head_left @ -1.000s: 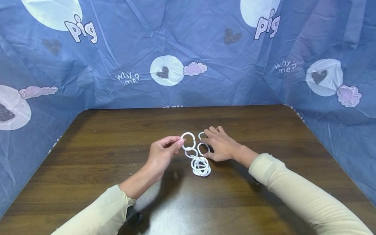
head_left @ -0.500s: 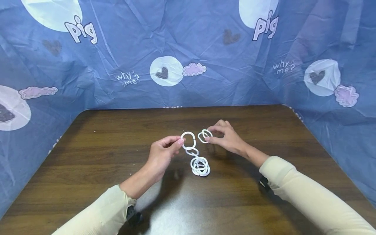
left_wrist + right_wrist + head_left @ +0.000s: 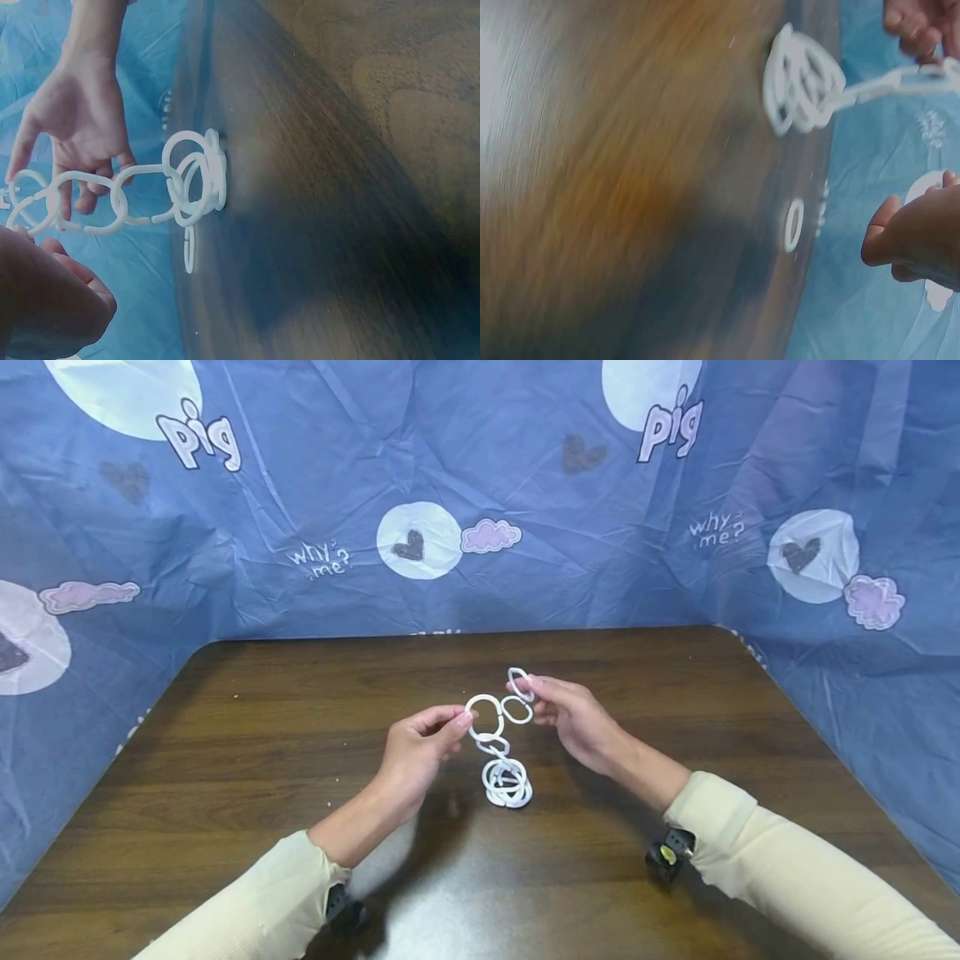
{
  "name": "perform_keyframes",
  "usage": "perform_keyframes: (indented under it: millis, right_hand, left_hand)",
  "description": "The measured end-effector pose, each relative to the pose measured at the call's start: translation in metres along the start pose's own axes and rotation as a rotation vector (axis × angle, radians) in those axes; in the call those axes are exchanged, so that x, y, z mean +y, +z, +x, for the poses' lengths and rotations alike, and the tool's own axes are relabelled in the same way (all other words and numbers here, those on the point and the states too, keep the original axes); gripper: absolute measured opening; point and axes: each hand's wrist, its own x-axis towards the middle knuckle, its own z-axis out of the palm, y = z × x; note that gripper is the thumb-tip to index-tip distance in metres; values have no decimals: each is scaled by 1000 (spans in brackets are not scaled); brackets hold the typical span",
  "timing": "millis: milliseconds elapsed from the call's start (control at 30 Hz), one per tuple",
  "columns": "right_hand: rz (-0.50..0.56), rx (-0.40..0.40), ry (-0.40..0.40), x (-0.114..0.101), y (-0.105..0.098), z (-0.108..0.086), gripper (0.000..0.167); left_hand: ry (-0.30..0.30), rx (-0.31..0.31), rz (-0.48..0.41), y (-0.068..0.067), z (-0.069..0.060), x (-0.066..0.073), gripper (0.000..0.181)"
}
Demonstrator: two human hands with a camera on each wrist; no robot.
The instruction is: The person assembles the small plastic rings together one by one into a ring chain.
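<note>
My left hand (image 3: pixel 420 747) pinches the top link (image 3: pixel 484 718) of a chain of white plastic rings between thumb and index finger. A second link (image 3: pixel 492 745) hangs below it, leading down to a heap of joined rings (image 3: pixel 507 783) on the table. To the right, my right hand (image 3: pixel 588 718) pinches a single white ring (image 3: pixel 521 685), raised close to the top link. A loose ring (image 3: pixel 517 711) lies on the table behind; in the right wrist view this loose ring (image 3: pixel 793 225) sits apart from the heap (image 3: pixel 799 82). Whether the two held rings touch, I cannot tell.
The brown wooden table (image 3: pixel 300 693) has rounded far corners. Blue printed cloth (image 3: pixel 480 460) hangs behind it and along both sides. A dark device (image 3: pixel 667 853) is strapped at the right wrist, another (image 3: pixel 341 906) at the left.
My right hand has picked up one of two loose rings, lifted it and turned it near the chain's top link. The left hand has stayed almost still, holding the chain.
</note>
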Motion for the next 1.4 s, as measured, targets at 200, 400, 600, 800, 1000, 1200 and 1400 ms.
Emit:
perform_keyframes:
  millis: [200, 400, 600, 800, 1000, 1200, 1400]
  right_hand:
    - [122, 44, 49, -5, 21, -7, 23]
    - [173, 137, 57, -7, 37, -12, 25]
    - [194, 186, 51, -7, 47, -14, 24]
    - [193, 294, 39, -7, 58, -15, 21]
    - [183, 394, 10, -7, 65, -14, 19]
    - [155, 441, -34, -6, 70, -13, 19]
    - [128, 482, -81, -3, 71, -11, 18]
  left_hand:
    - [-1, 3, -10, 3, 0, 1, 21]
    - [14, 3, -46, 5, 0, 1, 20]
    - [20, 28, -66, 6, 0, 2, 24]
    - [-13, 64, -152, 9, 1, 0, 27]
    - [-75, 65, -258, 12, 0, 0, 25]
    - [-103, 72, -331, 15, -1, 1, 20]
    - [-129, 85, -394, 18, -3, 3, 17]
